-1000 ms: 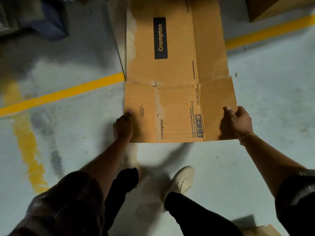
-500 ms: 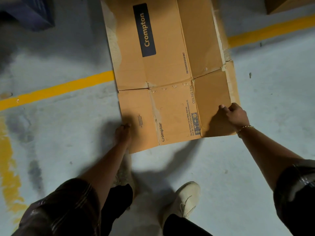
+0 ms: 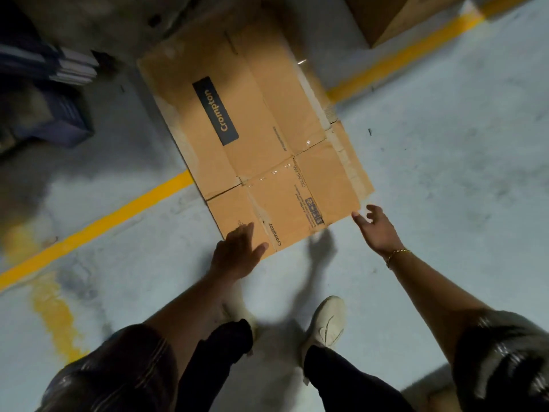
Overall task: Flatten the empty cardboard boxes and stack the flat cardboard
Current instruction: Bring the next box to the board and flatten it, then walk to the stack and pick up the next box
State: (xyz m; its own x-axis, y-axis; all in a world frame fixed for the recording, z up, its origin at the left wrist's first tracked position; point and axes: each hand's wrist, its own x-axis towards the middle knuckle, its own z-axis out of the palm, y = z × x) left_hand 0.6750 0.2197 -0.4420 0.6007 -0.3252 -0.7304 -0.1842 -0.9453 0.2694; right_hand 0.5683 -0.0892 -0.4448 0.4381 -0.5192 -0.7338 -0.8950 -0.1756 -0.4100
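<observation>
Head view. Flattened Crompton box lying face-up on grey floor, across yellow line, straight ahead of feet. Left hand flat, fingers straight and spread over near-left corner, gripping nothing; touching or hovering, cannot tell. Right hand just beside near-right corner, fingers loosely spread, empty. Likely step: settling sheet at stack spot. To do well: press corners down, square edges, flatten raised flap seams before adding more. Counts: 1 flat box, 1 brown carton far right, apparently not flattened, 2 hands, 1 pale shoe clear, dark stacked items far left, number unclear
</observation>
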